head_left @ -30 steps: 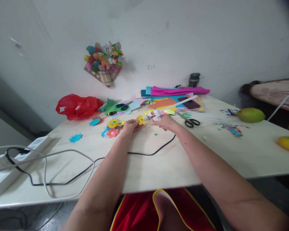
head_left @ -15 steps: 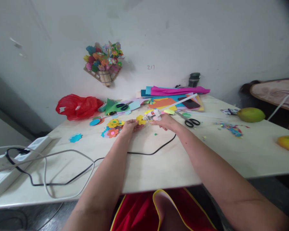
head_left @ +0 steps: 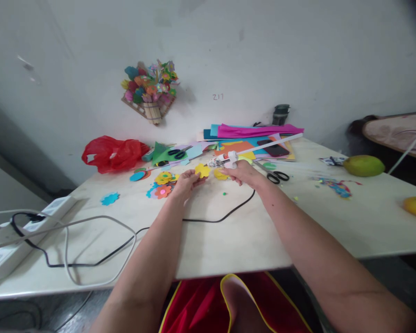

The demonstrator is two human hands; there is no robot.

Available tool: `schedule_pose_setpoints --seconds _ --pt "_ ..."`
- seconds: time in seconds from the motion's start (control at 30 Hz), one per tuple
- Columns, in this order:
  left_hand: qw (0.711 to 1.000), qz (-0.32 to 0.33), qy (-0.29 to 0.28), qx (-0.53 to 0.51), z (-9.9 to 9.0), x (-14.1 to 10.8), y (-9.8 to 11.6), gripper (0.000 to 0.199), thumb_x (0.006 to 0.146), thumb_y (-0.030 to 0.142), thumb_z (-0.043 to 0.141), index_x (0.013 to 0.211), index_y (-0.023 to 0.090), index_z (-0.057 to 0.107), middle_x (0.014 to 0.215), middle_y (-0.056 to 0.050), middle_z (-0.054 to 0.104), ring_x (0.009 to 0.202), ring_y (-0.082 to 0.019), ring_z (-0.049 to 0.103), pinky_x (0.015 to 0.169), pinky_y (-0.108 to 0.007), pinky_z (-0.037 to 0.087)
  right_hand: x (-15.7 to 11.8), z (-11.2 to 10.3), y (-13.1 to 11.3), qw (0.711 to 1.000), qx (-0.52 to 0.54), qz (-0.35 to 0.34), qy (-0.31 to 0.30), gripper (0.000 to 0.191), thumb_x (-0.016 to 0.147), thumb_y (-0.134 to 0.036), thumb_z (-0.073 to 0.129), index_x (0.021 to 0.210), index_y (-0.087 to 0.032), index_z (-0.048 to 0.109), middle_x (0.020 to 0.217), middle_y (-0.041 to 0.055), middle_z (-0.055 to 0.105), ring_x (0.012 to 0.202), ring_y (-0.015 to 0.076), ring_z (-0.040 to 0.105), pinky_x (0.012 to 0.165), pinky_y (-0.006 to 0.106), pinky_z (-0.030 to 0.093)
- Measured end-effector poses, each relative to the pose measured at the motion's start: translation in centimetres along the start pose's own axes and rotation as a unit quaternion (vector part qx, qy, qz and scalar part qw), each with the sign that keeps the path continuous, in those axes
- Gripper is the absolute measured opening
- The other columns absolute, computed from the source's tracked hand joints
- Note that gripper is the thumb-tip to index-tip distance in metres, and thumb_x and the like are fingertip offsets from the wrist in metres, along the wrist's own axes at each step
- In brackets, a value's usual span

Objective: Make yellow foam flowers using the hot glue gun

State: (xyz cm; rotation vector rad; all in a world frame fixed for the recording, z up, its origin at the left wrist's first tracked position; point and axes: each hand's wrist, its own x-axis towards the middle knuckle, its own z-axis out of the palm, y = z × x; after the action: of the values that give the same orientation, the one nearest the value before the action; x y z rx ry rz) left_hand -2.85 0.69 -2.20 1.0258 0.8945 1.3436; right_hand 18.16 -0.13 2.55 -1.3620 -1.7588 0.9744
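My left hand pinches a yellow paper flower by its left edge, above the table. In my right hand is a white hot glue gun, its nozzle pointing left at the flower and touching or nearly touching it. A long white glue stick sticks out of its back. Another yellow paper piece shows at my right fingertips; I cannot tell whether they hold it. Just left of my left hand lie stacked paper flowers, yellow and orange.
Black-handled scissors lie right of my right hand. A black cord crosses the table to a white power strip. Coloured sheets, a red plastic bag, a blue flower and a mango lie around.
The glue gun has turned, its glue stick swinging lower and to the right. The yellow flower has tilted and risen slightly. More of the second yellow piece shows by my right fingers.
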Motion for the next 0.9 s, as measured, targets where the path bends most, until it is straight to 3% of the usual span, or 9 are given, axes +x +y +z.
schedule_pose_setpoints --seconds 0.33,0.9 --pt "1.000 0.001 0.008 0.016 0.47 -0.13 0.24 0.020 0.067 0.013 0.069 0.073 0.012 0.051 0.071 -0.004 0.065 0.070 -0.015 0.067 0.075 -0.029 0.054 -0.20 0.16 -0.59 0.999 -0.025 0.035 0.005 0.026 0.068 -0.037 0.066 0.067 -0.015 0.052 0.045 -0.0042 0.046 0.034 0.0055 0.037 0.033 0.018 0.031" --pt "1.000 -0.008 -0.013 0.020 0.35 -0.07 0.00 0.018 0.068 0.013 0.068 0.076 0.011 0.052 0.076 -0.007 0.066 0.074 -0.017 0.067 0.068 -0.025 0.055 0.04 0.49 -0.20 1.000 -0.011 0.005 0.004 0.027 0.068 -0.038 0.066 0.066 -0.014 0.054 0.046 -0.0030 0.046 0.035 0.0059 0.038 0.032 0.018 0.032"
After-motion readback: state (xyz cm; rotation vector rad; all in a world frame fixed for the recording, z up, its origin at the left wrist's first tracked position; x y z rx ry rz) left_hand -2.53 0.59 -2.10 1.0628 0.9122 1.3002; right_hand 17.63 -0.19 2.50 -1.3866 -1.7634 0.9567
